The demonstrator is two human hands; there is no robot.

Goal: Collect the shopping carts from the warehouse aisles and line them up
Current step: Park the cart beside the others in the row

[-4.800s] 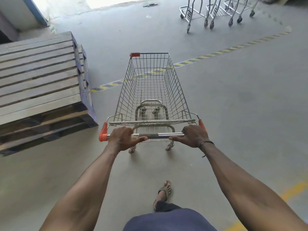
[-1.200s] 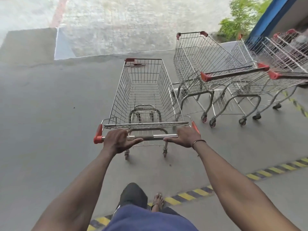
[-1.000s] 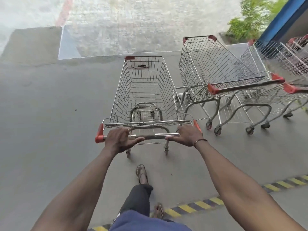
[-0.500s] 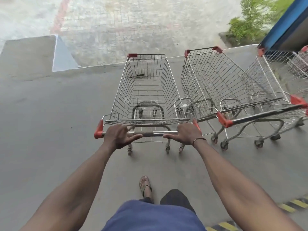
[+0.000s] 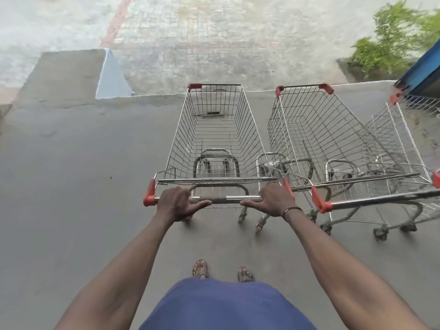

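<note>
An empty wire shopping cart [image 5: 214, 139] with red corner caps stands straight in front of me. My left hand [image 5: 177, 203] grips the left part of its metal handle bar [image 5: 223, 199], and my right hand [image 5: 273, 201] grips the right part. Close beside it on the right stands a second empty cart [image 5: 316, 134], its red-capped handle [image 5: 381, 201] slanting toward me. A third cart [image 5: 400, 129] sits further right, partly cut off by the frame edge.
The grey concrete floor [image 5: 71, 186] ends at a white-edged kerb [image 5: 152, 96] just beyond the carts, with a pale ramp wedge [image 5: 112, 79] and paving outside. A green bush [image 5: 395, 36] and blue post [image 5: 423, 67] are at the far right.
The cart I hold has rolled forward and drawn level with the parked carts on the right. The striped floor line has dropped out of view behind me. Both feet now stand together.
</note>
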